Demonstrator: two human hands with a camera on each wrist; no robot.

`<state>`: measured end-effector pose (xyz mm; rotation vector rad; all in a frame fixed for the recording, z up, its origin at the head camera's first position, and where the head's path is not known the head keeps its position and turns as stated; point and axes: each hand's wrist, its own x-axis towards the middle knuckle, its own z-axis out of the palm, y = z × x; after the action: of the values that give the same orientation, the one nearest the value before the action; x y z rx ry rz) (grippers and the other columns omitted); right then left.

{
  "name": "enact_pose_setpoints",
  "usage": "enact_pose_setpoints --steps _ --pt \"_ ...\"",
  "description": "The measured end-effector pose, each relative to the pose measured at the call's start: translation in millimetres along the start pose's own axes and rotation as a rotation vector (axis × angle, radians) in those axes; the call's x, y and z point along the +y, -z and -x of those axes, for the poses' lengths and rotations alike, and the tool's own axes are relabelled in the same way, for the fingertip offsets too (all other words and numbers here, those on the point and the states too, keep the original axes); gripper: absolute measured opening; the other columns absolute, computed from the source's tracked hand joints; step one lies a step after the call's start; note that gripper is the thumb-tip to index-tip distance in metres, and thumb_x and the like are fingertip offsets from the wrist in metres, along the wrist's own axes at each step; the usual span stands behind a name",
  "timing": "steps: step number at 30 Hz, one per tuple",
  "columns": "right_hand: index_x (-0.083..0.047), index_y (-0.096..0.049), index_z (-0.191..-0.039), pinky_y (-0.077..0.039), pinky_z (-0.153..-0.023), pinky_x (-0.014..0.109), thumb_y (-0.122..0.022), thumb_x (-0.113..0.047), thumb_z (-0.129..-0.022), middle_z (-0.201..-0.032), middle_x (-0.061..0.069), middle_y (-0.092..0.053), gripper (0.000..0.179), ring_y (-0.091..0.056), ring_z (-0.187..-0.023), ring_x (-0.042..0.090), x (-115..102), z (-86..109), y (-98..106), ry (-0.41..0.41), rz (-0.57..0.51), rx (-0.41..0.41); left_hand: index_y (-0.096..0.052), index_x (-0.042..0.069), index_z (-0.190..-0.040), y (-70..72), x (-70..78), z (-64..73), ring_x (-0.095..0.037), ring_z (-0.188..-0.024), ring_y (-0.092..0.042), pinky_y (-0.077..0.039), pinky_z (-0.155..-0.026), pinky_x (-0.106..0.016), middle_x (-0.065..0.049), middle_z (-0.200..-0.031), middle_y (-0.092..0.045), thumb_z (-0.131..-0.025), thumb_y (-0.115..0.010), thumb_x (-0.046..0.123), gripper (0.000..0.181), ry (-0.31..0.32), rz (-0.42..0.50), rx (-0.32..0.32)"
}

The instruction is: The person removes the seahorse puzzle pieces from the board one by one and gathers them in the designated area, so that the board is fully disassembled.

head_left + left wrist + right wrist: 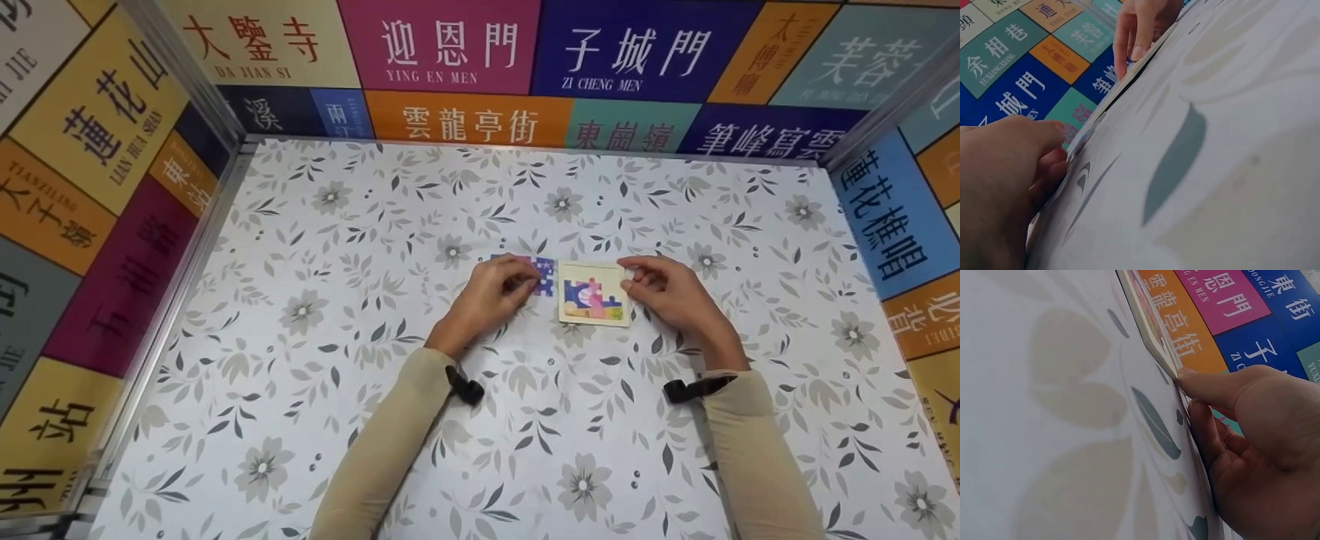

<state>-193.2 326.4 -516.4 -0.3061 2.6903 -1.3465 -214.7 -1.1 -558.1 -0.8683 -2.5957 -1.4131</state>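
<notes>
A cream square puzzle board (594,270) lies on the table, its lower part filled with a blue, pink and yellow picture. My right hand (667,292) holds this board by its right edge near the far corner. In the right wrist view, the thumb (1207,385) meets the board's edge, with the other fingers curled beneath. Just left of the board are loose purple and pink jigsaw pieces (544,285). My left hand (491,292) bends over them, thumb and forefinger tips close together at the pieces. It partly covers them, so whether a piece is pinched is hidden.
The table (375,225) has a white covering with grey flowers and leaves. Upright panels (450,45) with coloured blocks and lettering border its back and both sides. Each wrist wears a black band (466,386).
</notes>
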Motion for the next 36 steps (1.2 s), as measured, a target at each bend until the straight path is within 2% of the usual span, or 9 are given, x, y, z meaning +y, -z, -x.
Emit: enact_pose_setpoints --steps 5,10,16,23,31,36 --pt "-0.001 -0.067 -0.144 -0.048 -0.075 0.010 -0.073 -0.010 -0.104 -0.111 0.019 -0.066 0.042 -0.059 -0.086 0.008 24 -5.4 -2 0.004 0.037 0.006 -0.081 0.007 -0.110 -9.6 11.5 -3.3 -0.015 -0.096 -0.072 -0.060 -0.087 -0.027 -0.005 -0.108 -0.078 -0.105 -0.071 0.013 0.013 -0.083 -0.060 0.002" --pt "-0.007 -0.070 -0.143 -0.049 -0.075 0.012 -0.076 -0.017 -0.103 -0.111 0.015 -0.067 0.042 -0.060 -0.087 0.008 32 -7.5 0 0.002 0.028 -0.001 -0.081 0.009 -0.118 -22.5 25.8 -10.3 -0.015 -0.105 -0.072 -0.057 -0.097 -0.024 -0.003 -0.114 -0.079 -0.104 -0.071 0.014 0.018 -0.115 -0.066 -0.052" --pt "-0.008 -0.071 -0.142 -0.049 -0.074 0.012 -0.077 -0.019 -0.102 -0.109 0.015 -0.067 0.041 -0.061 -0.086 0.007 30 -6.4 1 0.020 0.025 0.007 -0.077 0.009 -0.132 -41.2 38.6 -22.1 -0.015 -0.113 -0.070 -0.055 -0.102 -0.022 -0.004 -0.123 -0.078 -0.106 -0.068 0.014 0.028 -0.099 -0.071 -0.116" --pt "-0.010 -0.072 -0.142 -0.050 -0.074 0.012 -0.077 -0.019 -0.102 -0.108 0.014 -0.068 0.041 -0.061 -0.085 0.008 30 -7.2 0 0.017 0.026 0.012 -0.077 0.005 -0.129 -59.5 46.2 -32.0 -0.017 -0.109 -0.071 -0.056 -0.099 -0.025 -0.007 -0.119 -0.078 -0.107 -0.068 0.019 0.027 -0.069 -0.099 -0.073" --pt "-0.008 -0.070 -0.143 -0.049 -0.073 0.012 -0.076 -0.017 -0.103 -0.111 0.015 -0.067 0.041 -0.061 -0.086 0.011 32 -9.2 -3 0.007 0.029 0.010 -0.073 0.007 -0.136 -63.7 43.5 -29.0 -0.023 -0.131 -0.066 -0.047 -0.119 -0.030 -0.008 -0.136 -0.073 -0.103 -0.076 0.024 0.038 -0.008 -0.115 -0.115" --pt "-0.009 -0.071 -0.142 -0.050 -0.072 0.012 -0.076 -0.017 -0.103 -0.109 0.014 -0.067 0.040 -0.061 -0.085 0.009 30 -9.6 -2 0.016 0.033 0.010 -0.073 0.011 -0.138 -63.8 42.9 -28.4 -0.022 -0.131 -0.066 -0.047 -0.119 -0.031 -0.003 -0.140 -0.074 -0.105 -0.073 0.025 0.036 -0.016 -0.118 -0.126"
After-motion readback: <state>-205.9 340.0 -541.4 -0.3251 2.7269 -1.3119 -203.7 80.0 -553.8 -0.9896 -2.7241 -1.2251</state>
